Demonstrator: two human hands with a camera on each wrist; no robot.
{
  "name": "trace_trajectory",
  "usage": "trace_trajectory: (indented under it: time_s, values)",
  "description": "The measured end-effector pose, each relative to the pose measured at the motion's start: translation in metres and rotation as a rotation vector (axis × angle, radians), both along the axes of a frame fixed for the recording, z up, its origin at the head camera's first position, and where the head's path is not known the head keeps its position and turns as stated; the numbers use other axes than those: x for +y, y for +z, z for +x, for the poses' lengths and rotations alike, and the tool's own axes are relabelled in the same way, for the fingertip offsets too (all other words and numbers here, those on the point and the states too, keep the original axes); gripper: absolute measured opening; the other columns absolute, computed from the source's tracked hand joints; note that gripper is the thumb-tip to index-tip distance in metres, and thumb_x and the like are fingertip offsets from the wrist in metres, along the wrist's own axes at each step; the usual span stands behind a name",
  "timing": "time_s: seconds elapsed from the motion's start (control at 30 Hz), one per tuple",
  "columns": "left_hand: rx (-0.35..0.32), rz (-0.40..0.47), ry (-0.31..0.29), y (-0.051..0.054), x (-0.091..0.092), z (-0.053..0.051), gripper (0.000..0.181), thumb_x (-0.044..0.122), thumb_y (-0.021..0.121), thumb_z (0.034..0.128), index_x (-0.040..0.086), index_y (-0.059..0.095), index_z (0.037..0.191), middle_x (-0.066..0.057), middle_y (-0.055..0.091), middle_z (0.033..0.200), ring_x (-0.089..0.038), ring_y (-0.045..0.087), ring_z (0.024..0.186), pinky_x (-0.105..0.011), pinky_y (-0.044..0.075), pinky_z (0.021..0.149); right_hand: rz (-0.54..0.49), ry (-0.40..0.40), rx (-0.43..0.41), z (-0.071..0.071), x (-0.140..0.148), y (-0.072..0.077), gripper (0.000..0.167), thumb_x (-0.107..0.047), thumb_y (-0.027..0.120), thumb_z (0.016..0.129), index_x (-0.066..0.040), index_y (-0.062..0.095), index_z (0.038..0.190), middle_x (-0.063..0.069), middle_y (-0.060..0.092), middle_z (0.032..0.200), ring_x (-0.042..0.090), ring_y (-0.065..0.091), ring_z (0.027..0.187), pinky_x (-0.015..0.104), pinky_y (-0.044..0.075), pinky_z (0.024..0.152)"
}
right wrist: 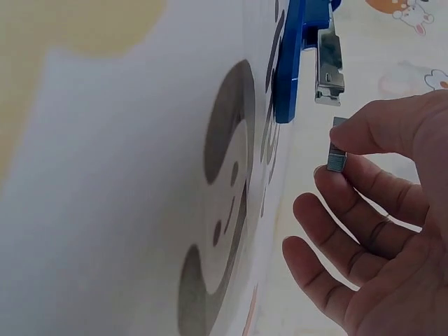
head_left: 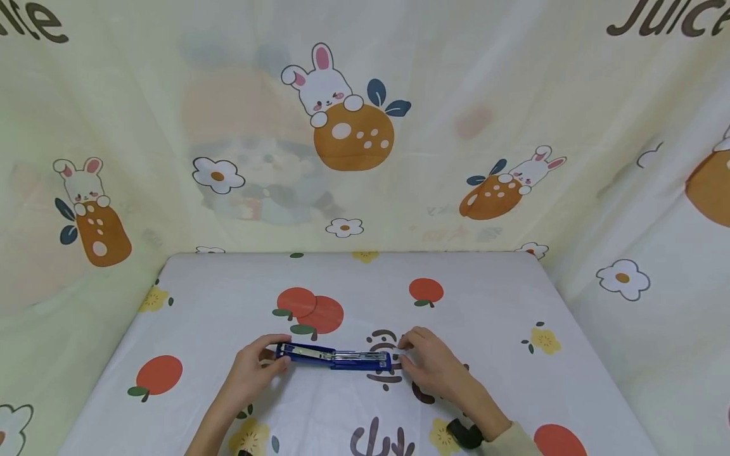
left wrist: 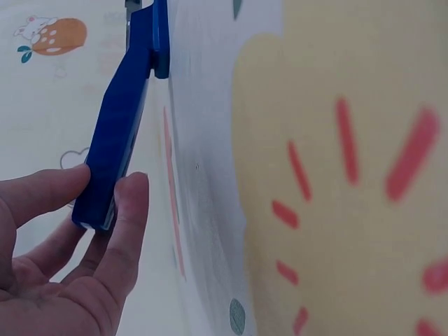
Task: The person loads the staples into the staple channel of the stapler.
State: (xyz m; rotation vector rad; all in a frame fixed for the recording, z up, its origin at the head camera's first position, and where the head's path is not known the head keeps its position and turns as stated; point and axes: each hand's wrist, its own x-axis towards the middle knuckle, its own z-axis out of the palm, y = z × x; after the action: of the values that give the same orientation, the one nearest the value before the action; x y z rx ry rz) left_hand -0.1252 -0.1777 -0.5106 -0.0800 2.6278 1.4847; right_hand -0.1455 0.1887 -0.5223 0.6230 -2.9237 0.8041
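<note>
Right hand (head_left: 436, 365) pinching staples (right wrist: 337, 161), opened stapler (head_left: 356, 365)

A blue stapler (head_left: 336, 359) stretches opened out left to right, a short silver staple strip (right wrist: 337, 161) just beside its right end.

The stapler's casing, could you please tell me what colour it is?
The stapler's casing is deep blue, seen best in the left wrist view.

Head view faces forward-down; close wrist views share the stapler (head_left: 342, 364).
</note>
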Motion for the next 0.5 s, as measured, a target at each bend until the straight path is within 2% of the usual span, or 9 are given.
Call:
trace_trajectory:
  time_s: [0.5]
  values:
    - [-0.002, -0.006, 0.003, 0.0004, 0.0008, -0.0009, 0.042, 0.007, 0.079, 0.0937, 0.014, 0.07, 0.134, -0.012, 0.074, 0.127, -0.015, 0.071, 0.089, -0.028, 0.056, 0.072, 0.007, 0.043, -0.015, 0.001, -0.0086, 0.004, 0.018, -0.014, 0.079, 0.093, -0.018, 0.071, 0.108, -0.006, 0.067, 0.108, 0.009, 0.062, 0.102, 0.032, 0.061, 0.093]
